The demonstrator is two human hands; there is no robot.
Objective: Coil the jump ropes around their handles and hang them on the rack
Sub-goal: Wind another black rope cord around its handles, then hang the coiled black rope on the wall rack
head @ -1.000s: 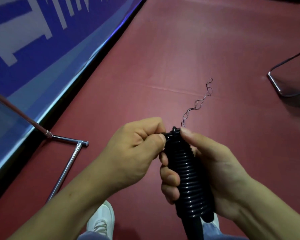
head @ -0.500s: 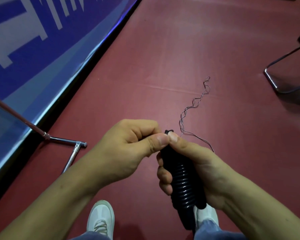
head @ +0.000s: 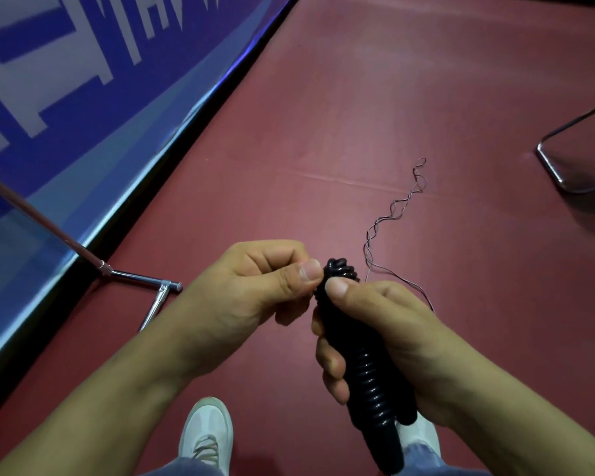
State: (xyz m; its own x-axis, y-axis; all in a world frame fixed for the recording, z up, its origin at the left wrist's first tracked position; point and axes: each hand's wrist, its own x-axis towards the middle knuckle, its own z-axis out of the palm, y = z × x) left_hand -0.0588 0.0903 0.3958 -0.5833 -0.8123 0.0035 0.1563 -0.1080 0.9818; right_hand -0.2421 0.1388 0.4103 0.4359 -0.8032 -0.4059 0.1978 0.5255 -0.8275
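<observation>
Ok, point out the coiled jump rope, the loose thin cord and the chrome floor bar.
coiled jump rope (head: 373,389): head view, on the ribbed coils mid-bundle.
thin cord (head: 368,245): head view, on its twisted stretch.
chrome floor bar (head: 138,277): head view, mid-length of the horizontal tube.

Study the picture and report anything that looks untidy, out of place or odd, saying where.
A thin, kinked tail of rope trails loose over the red floor from behind the right hand, not wound on. The turns atop the handles bunch unevenly, unlike the neat coils below.
</observation>
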